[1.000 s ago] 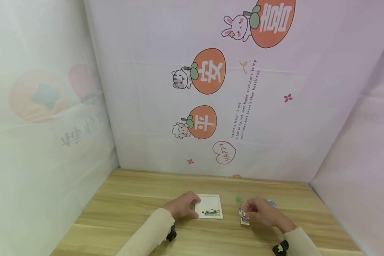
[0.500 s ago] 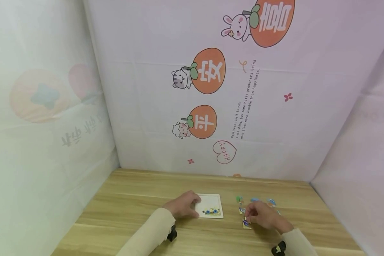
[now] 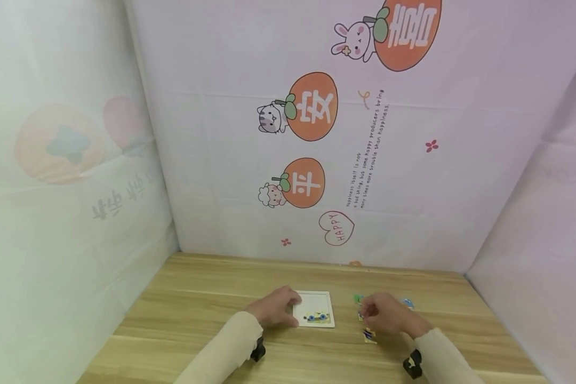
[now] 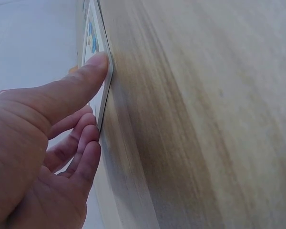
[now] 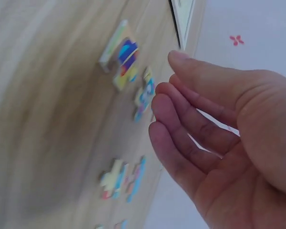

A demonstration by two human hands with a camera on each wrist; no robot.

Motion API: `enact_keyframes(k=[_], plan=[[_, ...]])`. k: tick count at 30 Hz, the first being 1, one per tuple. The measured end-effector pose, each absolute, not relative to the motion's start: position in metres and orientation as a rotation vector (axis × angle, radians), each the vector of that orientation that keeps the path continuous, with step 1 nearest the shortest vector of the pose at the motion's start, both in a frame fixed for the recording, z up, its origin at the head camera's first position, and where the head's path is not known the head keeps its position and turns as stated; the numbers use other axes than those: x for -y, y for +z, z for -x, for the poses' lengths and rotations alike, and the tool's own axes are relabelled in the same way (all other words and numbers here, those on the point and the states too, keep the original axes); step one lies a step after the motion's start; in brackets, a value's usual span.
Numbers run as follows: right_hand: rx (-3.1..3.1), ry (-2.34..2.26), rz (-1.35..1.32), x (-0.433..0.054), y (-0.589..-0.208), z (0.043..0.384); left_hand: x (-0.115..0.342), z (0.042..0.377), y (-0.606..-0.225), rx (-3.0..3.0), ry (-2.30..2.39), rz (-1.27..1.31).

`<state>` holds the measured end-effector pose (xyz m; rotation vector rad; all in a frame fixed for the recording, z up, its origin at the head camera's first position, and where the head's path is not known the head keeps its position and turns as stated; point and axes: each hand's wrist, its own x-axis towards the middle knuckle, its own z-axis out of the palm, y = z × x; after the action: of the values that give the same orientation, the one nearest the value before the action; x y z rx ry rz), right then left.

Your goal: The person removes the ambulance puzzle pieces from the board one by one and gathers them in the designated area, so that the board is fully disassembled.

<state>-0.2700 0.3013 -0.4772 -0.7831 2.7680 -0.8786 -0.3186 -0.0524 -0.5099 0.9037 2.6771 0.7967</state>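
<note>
My left hand point(image 3: 274, 308) holds a white square puzzle tray point(image 3: 312, 300) by its left side. In the left wrist view the thumb lies on the tray's edge point(image 4: 105, 95), and the other fingers bend beside it. Along the tray's near side sits an assembled strip with blue wheels point(image 3: 318, 318). My right hand point(image 3: 389, 314) hovers over the loose puzzle pieces, fingers loosely bent, nothing visible between thumb and fingers in the right wrist view. Nearest to its fingertips is a small blue and yellow puzzle piece point(image 5: 144, 95); a purple and yellow puzzle piece point(image 5: 126, 55) lies close by.
Beyond the right hand are a green puzzle piece point(image 3: 358, 298) and a blue puzzle piece point(image 3: 407, 303). Others, such as a cream puzzle piece point(image 5: 113, 179), lie on the wooden table point(image 3: 221, 298). Printed white cloth walls point(image 3: 249, 224) enclose the table's back and sides.
My right hand shifts away from the purple and yellow piece, slightly up and left, over the pieces farther back. That purple and yellow piece has moved slightly nearer me. My left hand stays on the tray.
</note>
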Motion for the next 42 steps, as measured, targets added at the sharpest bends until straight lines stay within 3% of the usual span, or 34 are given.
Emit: enact_keyframes(k=[8, 19, 28, 42], plan=[[-2.769, -0.728, 0.928, -0.257, -0.457, 0.281, 0.053, 0.319, -0.507, -2.682, 0.803, -0.900], [-2.732, -0.694, 1.018, -0.205, -0.467, 0.301, 0.054, 0.322, -0.509, -2.673, 0.805, -0.898], [-2.694, -0.705, 0.961, -0.197, -0.482, 0.308, 0.052, 0.320, -0.503, -2.674, 0.774, -0.900], [-2.760, -0.588, 1.093, -0.196, -0.486, 0.305, 0.038, 0.324, -0.508, -2.692, 0.719, -1.003]])
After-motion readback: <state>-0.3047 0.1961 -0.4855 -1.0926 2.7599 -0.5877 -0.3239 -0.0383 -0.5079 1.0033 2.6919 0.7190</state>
